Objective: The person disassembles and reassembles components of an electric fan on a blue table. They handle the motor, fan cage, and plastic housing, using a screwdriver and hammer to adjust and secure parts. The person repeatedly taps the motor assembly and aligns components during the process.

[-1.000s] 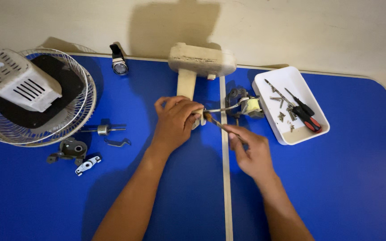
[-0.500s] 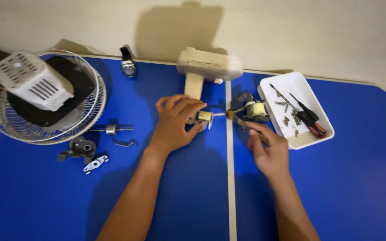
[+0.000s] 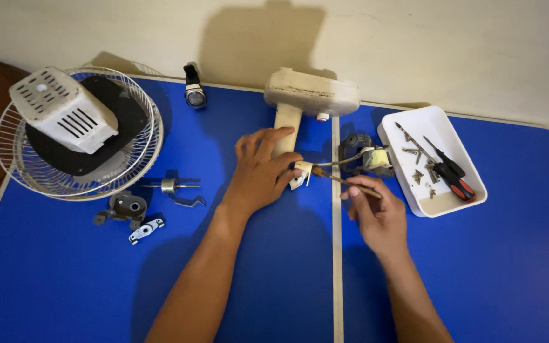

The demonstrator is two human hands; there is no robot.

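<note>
- Where the two blue table halves meet at a pale seam, left hand lying palm down over the stem of a cream fan stand, fingers curled narrow, thumb and forefinger pinching a small white clip.
- Right hand just right of the seam, fingers closed around a thin brown-handled tool, its tip touching the clip.
- Wires running from the clip to a motor with a yellow winding, near the right hand and just beside the tray.
- White tray at right, holding loose screws and two screwdrivers, one with a red and black handle.
- Stand's broad head up against the wall, stem pointing down toward the left hand.
- Wire fan guard at far left, overhanging the table edge, with a black disc in it and a white vented housing tilted on top.
- Small black cylinder with a glassy end near the wall, between guard and stand.
- Below the guard, well apart from both hands: a thin shaft, a bent metal strip, a grey gear box and a white bracket.
- Both forearms entering from the bottom edge, one each side of the seam.
</note>
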